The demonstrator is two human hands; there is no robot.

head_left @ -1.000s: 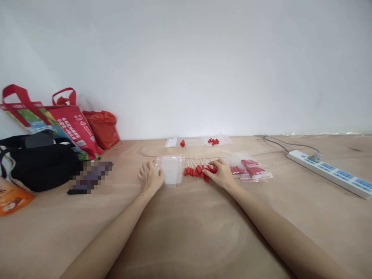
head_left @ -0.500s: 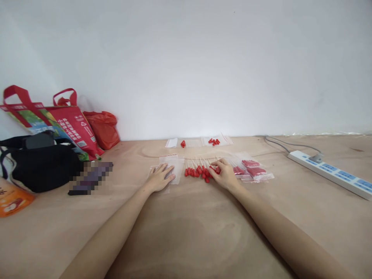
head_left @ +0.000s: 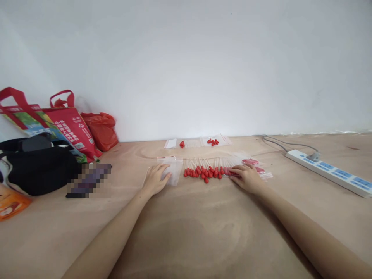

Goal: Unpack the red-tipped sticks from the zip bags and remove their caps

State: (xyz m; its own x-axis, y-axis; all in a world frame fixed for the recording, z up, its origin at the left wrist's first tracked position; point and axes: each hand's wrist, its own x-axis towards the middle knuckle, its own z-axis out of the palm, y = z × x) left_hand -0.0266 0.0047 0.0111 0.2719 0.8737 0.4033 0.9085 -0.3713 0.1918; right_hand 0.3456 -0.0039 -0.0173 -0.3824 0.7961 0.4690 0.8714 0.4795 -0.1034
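My left hand (head_left: 157, 179) rests with fingers apart on the clear zip bags (head_left: 175, 170) lying on the table. To the right of these bags is a row of white sticks with red tips (head_left: 203, 171), their red ends toward me. My right hand (head_left: 247, 177) lies spread over zip bags with red pieces inside (head_left: 250, 161), and its fingers partly cover them. Whether it grips a bag I cannot make out, but the fingers look stretched out. Behind the row, small red pieces (head_left: 213, 142) lie on another clear bag.
On the left stand a red shopping bag (head_left: 71, 128), a red plastic bag (head_left: 103, 130) and a black bag (head_left: 43, 168). A blurred-out dark flat object (head_left: 90, 180) lies before them. A white power strip (head_left: 328, 170) with a grey cable is at the right. A wall rises behind the table.
My right hand has moved right, from the red-tipped sticks onto the filled bags. My left hand has drawn slightly left, its fingers a little more bent. The view has shifted slightly.
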